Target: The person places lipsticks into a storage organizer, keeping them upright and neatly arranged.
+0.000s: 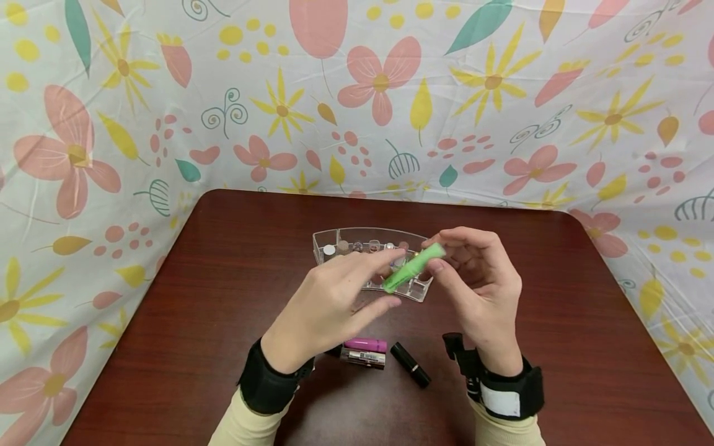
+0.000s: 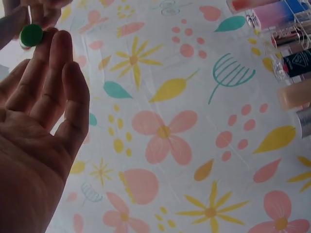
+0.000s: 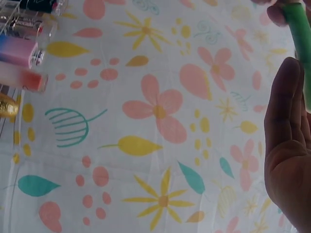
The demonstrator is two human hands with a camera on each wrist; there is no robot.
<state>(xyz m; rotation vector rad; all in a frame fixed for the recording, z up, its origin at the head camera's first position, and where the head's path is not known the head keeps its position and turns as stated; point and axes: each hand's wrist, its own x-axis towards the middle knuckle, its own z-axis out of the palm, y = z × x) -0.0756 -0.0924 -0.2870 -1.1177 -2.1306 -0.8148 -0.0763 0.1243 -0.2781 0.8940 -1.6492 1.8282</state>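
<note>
A slim light-green cosmetic tube (image 1: 414, 267) slants in the air over the front of a clear organizer (image 1: 370, 230). Thumb and fingers of my right hand (image 1: 484, 288) pinch it by its upper right end. My left hand (image 1: 329, 297) is at the lower left end, thumb and fingers apart with the tube's tip between them. From the left wrist, the tube's round dark-green end (image 2: 31, 35) appears right by the left fingertips, and those fingers are nearly straight. The right wrist view catches only part of the tube (image 3: 297, 39) beside the right fingers.
On the dark wooden table (image 1: 184, 310) in front of me lie a magenta tube (image 1: 365, 345), a clear-and-silver tube (image 1: 362, 358) and a black lipstick (image 1: 410, 365). Several small cosmetics stand in the organizer's compartments. A flower-print cloth (image 1: 268, 80) hangs behind the table.
</note>
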